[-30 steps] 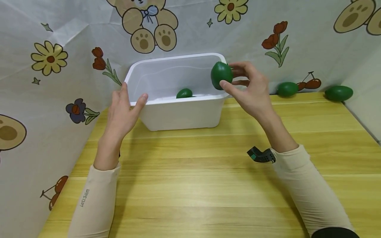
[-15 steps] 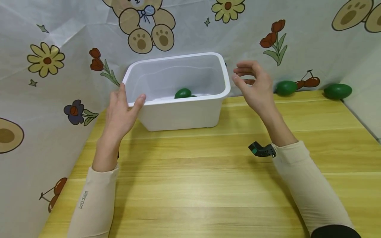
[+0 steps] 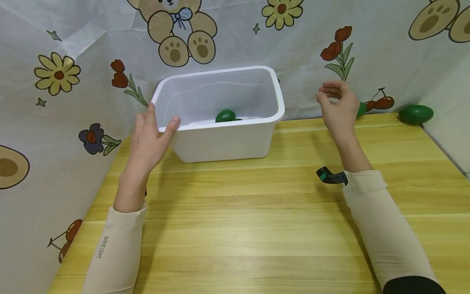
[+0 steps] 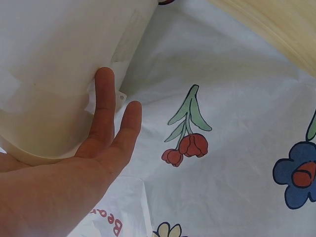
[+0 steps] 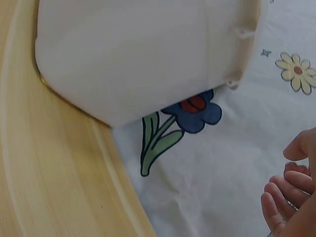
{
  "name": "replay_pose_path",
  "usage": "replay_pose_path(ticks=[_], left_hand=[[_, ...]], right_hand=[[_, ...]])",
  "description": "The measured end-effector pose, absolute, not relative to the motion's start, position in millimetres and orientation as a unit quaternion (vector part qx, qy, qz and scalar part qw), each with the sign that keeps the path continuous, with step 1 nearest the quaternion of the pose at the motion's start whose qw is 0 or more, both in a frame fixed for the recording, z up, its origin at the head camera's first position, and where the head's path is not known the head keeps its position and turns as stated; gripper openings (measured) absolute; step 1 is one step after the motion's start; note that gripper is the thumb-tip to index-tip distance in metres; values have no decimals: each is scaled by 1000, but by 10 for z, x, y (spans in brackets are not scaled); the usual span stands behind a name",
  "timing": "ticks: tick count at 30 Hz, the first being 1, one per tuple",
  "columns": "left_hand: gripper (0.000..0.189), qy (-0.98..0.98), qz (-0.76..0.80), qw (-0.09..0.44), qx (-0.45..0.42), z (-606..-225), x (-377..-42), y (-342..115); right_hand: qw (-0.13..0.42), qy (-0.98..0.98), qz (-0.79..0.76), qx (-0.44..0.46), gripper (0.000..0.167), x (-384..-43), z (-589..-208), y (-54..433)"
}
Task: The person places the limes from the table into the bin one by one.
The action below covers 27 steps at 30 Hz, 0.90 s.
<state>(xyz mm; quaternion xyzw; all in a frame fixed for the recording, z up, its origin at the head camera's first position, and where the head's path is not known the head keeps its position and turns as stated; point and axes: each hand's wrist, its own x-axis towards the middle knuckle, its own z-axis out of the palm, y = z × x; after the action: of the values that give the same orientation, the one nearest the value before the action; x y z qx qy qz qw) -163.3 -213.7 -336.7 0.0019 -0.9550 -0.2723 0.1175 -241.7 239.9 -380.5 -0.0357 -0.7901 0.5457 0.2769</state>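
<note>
A white plastic bin [image 3: 224, 143] stands on the wooden table against the printed backdrop. My left hand [image 3: 147, 139] rests on its front left corner, thumb at the front rim. In the left wrist view, two straight fingers [image 4: 104, 94] lie by the bin's outer wall. Inside the bin sits a smooth green oval fruit [image 3: 225, 115], and a sliver of another shows beside it; the front wall hides the rest. To the right of the bin my right hand [image 3: 339, 108] hovers with nothing in it, its fingers loosely bent. It partly covers a green fruit [image 3: 361, 109] behind it.
Another green fruit [image 3: 416, 114] lies at the back right corner of the table [image 3: 249, 220], near the side wall. The backdrop cloth [image 3: 235, 36] rises directly behind the bin. A small dark spot shows just past the bin's right rim.
My right hand held a green fruit over the bin's right end, let it go, then moved right toward the fruits at the back. The released fruit is out of sight. My left hand stayed put.
</note>
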Motion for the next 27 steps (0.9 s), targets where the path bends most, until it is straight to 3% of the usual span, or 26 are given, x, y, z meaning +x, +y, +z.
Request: replay_pose_path(ticks=[12,16,21,27], left_hand=[[105,-954,-274,121,-1,-3383,-1614,-2153],[105,-954,-273,122,-1,-3372,-1624,-2149],[105,-955,-272,121,1,-3365,-1625,-2141],[105,-954,-273,122,0,-3363,-1626,-2138]], right_hand=[[285,-784,537,-126,33,-2542,-4122,2689],[311,-776,522,-167,36,-2575,-4254,2817],[346,-758,503,-227,43,-2609,-4439,3011],[338,-747,511,-258,56,-2654,-4634,3124]])
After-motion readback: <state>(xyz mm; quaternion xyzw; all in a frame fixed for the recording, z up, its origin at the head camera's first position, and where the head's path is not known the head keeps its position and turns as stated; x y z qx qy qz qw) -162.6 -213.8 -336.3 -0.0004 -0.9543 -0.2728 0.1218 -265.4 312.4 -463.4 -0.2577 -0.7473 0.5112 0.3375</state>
